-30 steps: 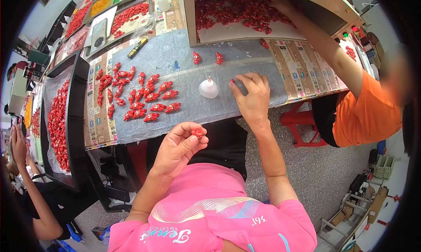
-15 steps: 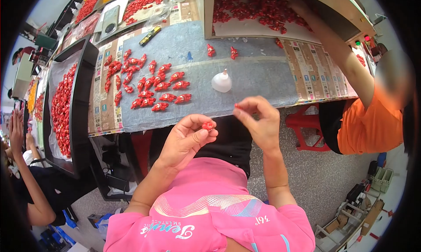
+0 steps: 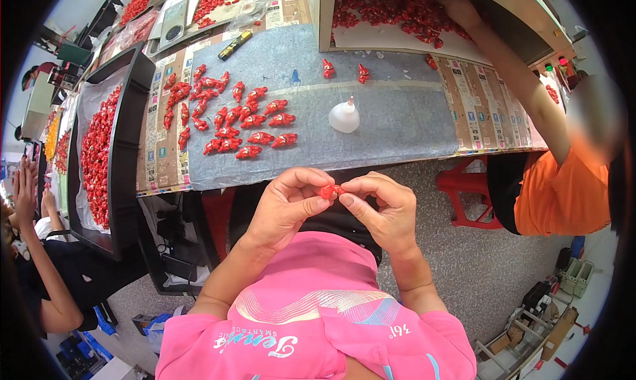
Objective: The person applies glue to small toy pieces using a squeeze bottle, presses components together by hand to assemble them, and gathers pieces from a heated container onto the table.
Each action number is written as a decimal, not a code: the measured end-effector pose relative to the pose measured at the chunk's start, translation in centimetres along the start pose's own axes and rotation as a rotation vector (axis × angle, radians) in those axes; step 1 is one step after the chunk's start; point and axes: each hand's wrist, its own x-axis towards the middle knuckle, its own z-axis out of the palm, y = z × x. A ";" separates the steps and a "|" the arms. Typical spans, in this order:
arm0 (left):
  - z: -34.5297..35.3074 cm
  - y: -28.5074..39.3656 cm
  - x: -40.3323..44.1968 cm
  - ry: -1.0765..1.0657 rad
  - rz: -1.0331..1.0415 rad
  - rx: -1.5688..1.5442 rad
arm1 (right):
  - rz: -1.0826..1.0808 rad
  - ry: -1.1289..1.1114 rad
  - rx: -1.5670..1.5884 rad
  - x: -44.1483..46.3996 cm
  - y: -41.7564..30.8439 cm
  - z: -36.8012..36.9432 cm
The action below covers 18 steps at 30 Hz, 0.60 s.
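Note:
In front of my lap, my left hand (image 3: pixel 291 201) pinches a small red plastic piece (image 3: pixel 326 192) between thumb and fingers. My right hand (image 3: pixel 384 204) meets it there, its closed fingertips on a smaller red part (image 3: pixel 339 189) that touches the first piece. The fingers cover much of both. On the blue-grey mat (image 3: pixel 391 128) beyond stands a white squeeze bottle (image 3: pixel 344 118) with a thin nozzle. Several small red figures (image 3: pixel 253 121) lie grouped left of it, and two more red figures (image 3: pixel 363 73) lie behind it.
A black tray (image 3: pixel 126 155) of red pieces stands at left. At the back, a co-worker's arm (image 3: pixel 523 92) reaches into an open box (image 3: pixel 397 44) of red pieces. A yellow-black tool (image 3: pixel 235 46) and a phone (image 3: pixel 173 24) lie behind. A red stool (image 3: pixel 457 194) stands at right.
My right hand has moved left and down, bringing its small red part against the piece in my left hand. The view has shifted slightly.

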 end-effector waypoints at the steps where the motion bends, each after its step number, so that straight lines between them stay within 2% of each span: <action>1: 0.0 0.0 0.0 0.001 0.001 0.000 | 0.000 -0.001 0.001 0.0 0.0 0.0; 13: 0.8 -0.1 0.1 0.025 0.150 0.227 | 0.159 0.041 0.238 -0.8 0.4 0.4; 18: 1.0 -0.6 0.2 0.042 0.362 0.420 | 0.270 0.039 0.372 -0.9 0.6 0.3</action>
